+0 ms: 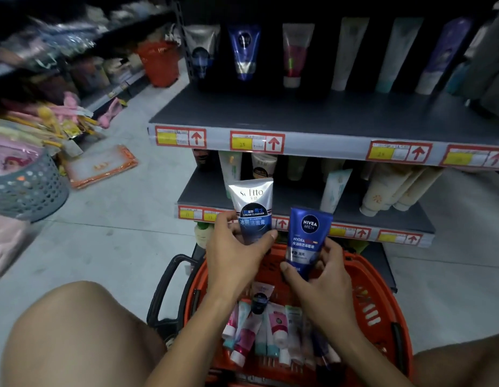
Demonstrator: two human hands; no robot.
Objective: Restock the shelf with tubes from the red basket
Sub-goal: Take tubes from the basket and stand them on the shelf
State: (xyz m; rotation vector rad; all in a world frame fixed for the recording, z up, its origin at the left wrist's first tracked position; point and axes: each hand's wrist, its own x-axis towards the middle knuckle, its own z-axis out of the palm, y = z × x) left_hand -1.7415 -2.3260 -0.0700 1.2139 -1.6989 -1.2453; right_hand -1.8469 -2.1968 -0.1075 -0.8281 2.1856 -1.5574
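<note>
Red basket (382,277) with perhaps ten tubes (273,328), left hand (237,255) gripping one silver tube (254,208), right hand (323,277) one blue tube (307,236)

Red basket (377,277), blue tube (308,233), silver-ish tube (252,202).

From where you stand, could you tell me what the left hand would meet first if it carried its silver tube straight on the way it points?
Probably the lower shelf: the left hand holds the silver tube upright just before its front edge, so the tube's top would likely reach the pale tubes standing there first. Depth is hard to judge.
</note>
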